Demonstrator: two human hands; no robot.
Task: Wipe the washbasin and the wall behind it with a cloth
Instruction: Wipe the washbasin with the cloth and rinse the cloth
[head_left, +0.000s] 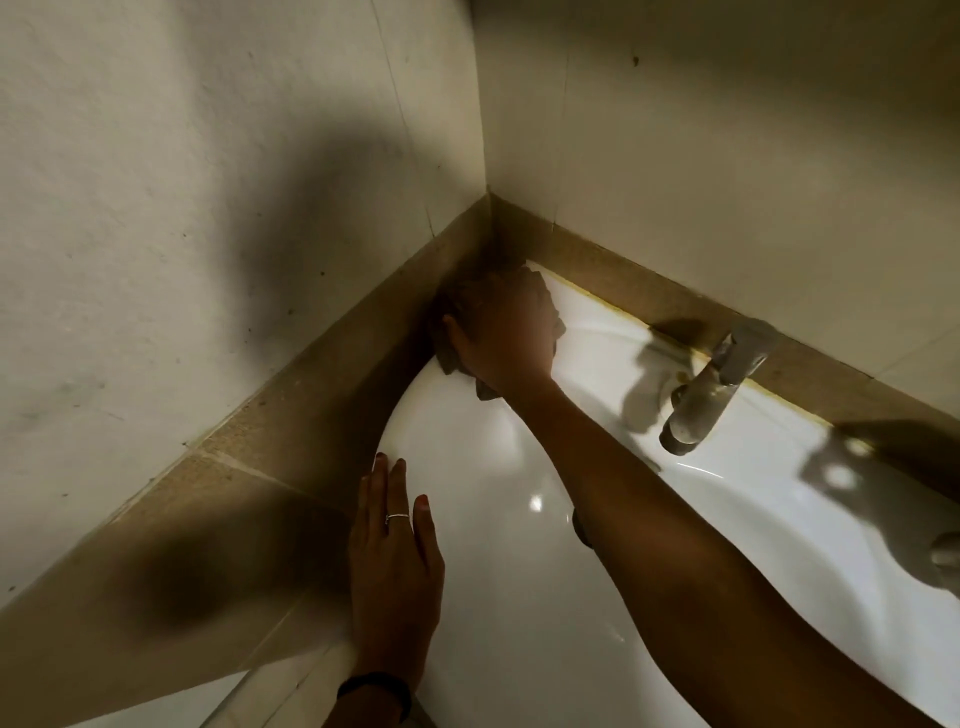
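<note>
Head view, looking down into the corner: your right hand (501, 332) is up near the middle of the frame, palm down on a brownish cloth (451, 332), pressing it onto the far corner of the washbasin (519, 597) right where the basin rim meets the tan tile strip (322, 395). Your fingers there curl over the bunched cloth, so it's gripped, with bits of it poking out on both sides of the hand. Your left hand (395, 566) sits lower, bottom centre, laid flat on the basin's left rim with the fingers stretched out and holding nothing. There's a ring (397, 517) on one finger and a dark band (375, 688) on that wrist. The tap (711, 395) is over on the right, standing at the basin's back edge, well apart from the cloth. The wall (727, 145) behind is pale, and a big shadow falls on the left side.
</note>
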